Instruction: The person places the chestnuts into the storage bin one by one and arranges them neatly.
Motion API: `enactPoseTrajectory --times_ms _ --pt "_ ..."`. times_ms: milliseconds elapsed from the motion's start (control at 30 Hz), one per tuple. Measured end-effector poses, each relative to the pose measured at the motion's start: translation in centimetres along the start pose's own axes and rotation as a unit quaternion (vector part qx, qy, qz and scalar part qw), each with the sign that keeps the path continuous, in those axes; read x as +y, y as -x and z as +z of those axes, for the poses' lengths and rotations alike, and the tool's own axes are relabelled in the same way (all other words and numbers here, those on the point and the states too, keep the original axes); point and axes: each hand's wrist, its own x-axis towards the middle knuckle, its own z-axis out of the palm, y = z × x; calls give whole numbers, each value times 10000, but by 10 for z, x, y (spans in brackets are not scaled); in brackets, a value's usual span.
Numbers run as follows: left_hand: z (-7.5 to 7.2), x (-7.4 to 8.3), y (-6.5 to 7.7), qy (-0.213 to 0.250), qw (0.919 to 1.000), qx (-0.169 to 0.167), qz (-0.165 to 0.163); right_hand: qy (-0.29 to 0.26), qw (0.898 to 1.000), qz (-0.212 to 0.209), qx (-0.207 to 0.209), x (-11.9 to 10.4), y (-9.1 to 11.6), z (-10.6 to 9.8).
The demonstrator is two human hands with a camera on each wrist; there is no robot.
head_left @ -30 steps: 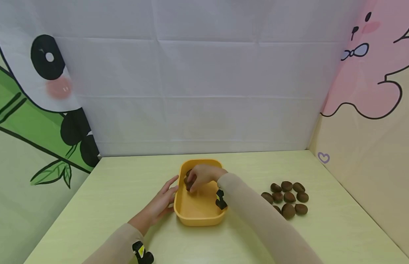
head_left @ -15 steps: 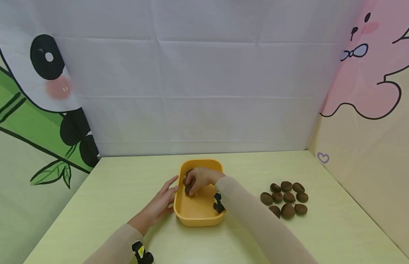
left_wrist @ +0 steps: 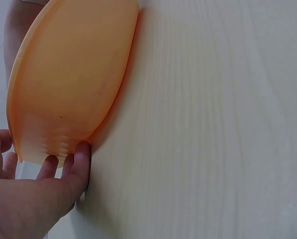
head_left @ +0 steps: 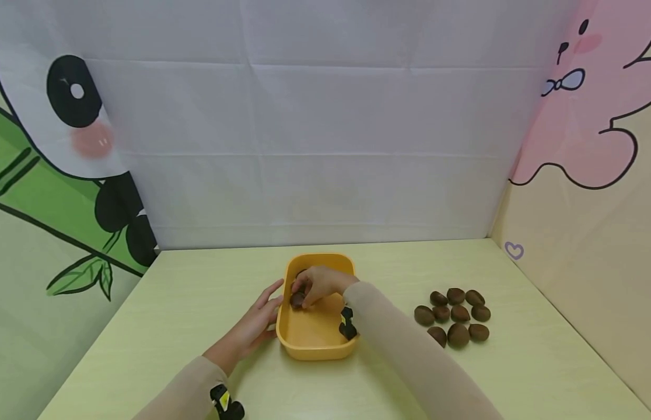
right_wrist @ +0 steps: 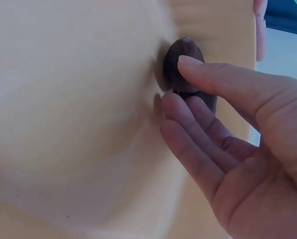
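Observation:
A yellow-orange plastic tray (head_left: 316,338) stands on the table in front of me. Inside it my right hand (head_left: 321,283) reaches to the left wall with curled fingers. The thumb lies on a brown chestnut (right_wrist: 188,47) set close to that wall, and the fingertips bend beside it. Partly behind the thumb and fingers is another dark chestnut (right_wrist: 211,102). Part of a chestnut (head_left: 297,300) also shows below this hand in the head view. My left hand (head_left: 254,325) rests its extended, relaxed fingers against the tray's outer left side, as the left wrist view also shows.
Several chestnuts (head_left: 460,314) lie in loose rows on the pale wooden table (head_left: 388,262), right of the tray. A white cloth backdrop (head_left: 325,146) rises behind. Printed cartoon walls (head_left: 577,245) flank the table on both sides.
The chestnut under my right hand has shifted slightly left toward the tray wall, and the fingers have moved a little with it. My left hand and the tray stay in place.

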Motion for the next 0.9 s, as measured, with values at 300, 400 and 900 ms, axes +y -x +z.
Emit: enactPoseTrajectory --times_ms 300,400,900 --pt "0 0 0 79 10000 23 6 59 9996 -126 -240 -8 9 -14" --pt "0 -1 0 69 10000 41 -8 205 9993 -102 -288 -10 13 -22" --pt "0 0 0 -4 9999 107 8 520 9973 22 -510 4 61 -64"
